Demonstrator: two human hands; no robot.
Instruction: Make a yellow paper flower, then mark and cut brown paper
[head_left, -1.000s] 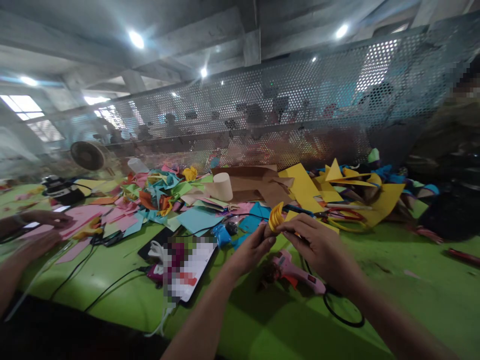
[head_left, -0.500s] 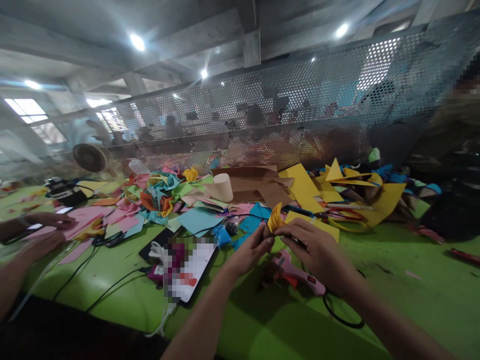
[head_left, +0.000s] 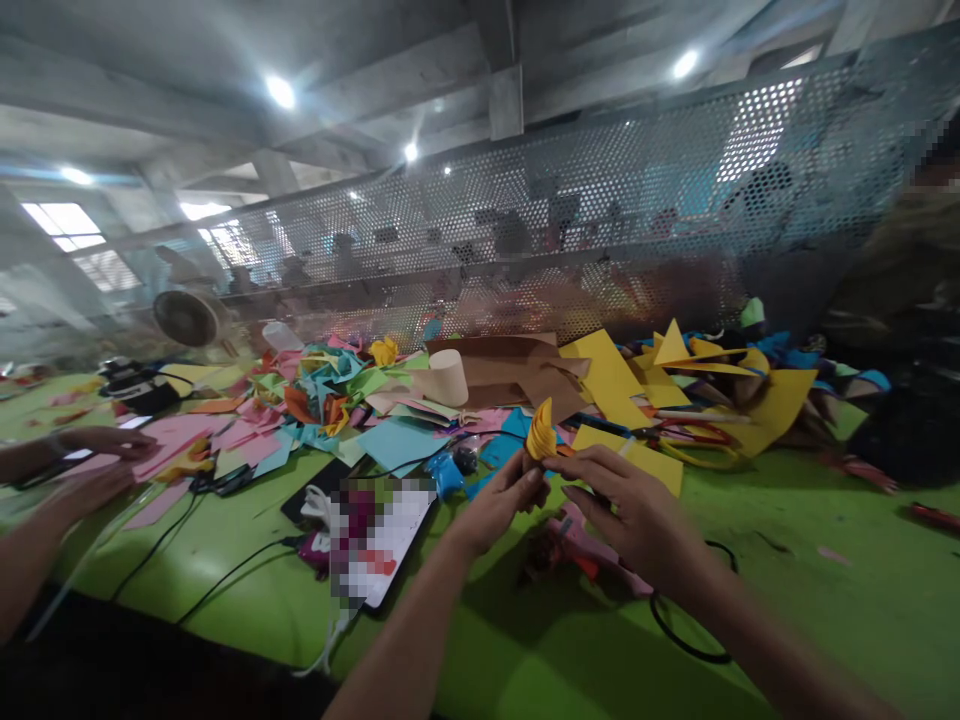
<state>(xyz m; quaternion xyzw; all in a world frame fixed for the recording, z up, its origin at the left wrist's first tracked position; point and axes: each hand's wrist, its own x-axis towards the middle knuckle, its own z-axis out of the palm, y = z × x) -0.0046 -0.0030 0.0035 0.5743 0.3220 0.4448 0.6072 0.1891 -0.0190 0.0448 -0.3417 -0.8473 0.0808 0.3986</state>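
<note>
My left hand (head_left: 499, 505) and right hand (head_left: 637, 510) are pinching the yellow paper (head_left: 541, 432) above the glue gun (head_left: 571, 528), which my right hand is half hiding; green table (head_left: 810, 610) is stretching right of it.

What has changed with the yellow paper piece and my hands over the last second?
The yellow paper piece has turned between the fingers and now stands more upright. The right hand has drifted toward the left hand, hiding more of the pink glue gun. Both hands kept hold of the piece; the glue gun still lies on the green table.
</note>
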